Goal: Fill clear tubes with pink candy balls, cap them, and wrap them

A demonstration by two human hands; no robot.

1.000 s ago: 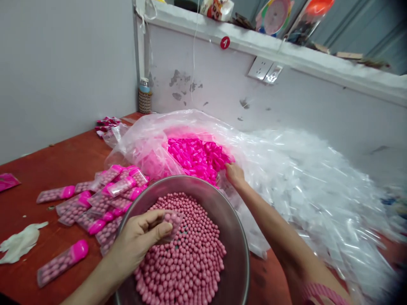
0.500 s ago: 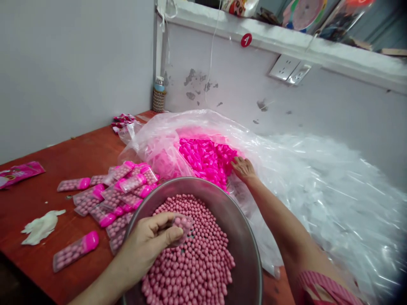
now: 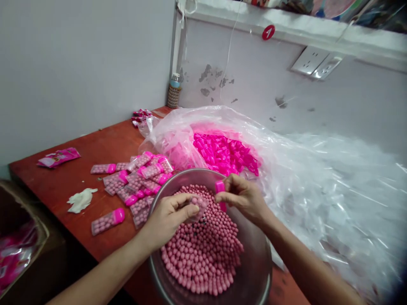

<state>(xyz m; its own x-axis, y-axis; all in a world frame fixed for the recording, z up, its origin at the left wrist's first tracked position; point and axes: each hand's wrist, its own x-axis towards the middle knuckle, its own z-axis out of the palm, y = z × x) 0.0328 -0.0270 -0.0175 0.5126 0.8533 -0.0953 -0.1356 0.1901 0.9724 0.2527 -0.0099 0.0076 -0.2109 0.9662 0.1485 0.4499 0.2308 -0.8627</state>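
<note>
Over a metal bowl (image 3: 259, 271) of small round pink candies (image 3: 203, 258), my left hand (image 3: 168, 218) pinches a clear plastic container (image 3: 199, 207) with pink candies inside. Its open end faces my right hand. My right hand (image 3: 243, 197) grips a bright pink plastic cap (image 3: 220, 190) between thumb and fingers, a short gap from the container. Behind the bowl, a clear plastic bag (image 3: 178, 142) lies open around many pink caps (image 3: 219, 154). Filled containers with pink caps (image 3: 143, 178) are heaped left of the bowl, and one capped container (image 3: 108, 221) lies apart.
A big clear bag of transparent pieces (image 3: 333, 203) covers the right side. On the red table (image 3: 104, 146) are a crumpled white tissue (image 3: 82, 200) and a pink packet (image 3: 59, 157). A cardboard box (image 3: 41, 237) with pink packets stands lower left. A bottle (image 3: 174, 91) stands in the back corner.
My right hand has come back from the bag of caps to above the bowl, now with a pink cap in it. My left hand still holds the container. The view has shifted left.
</note>
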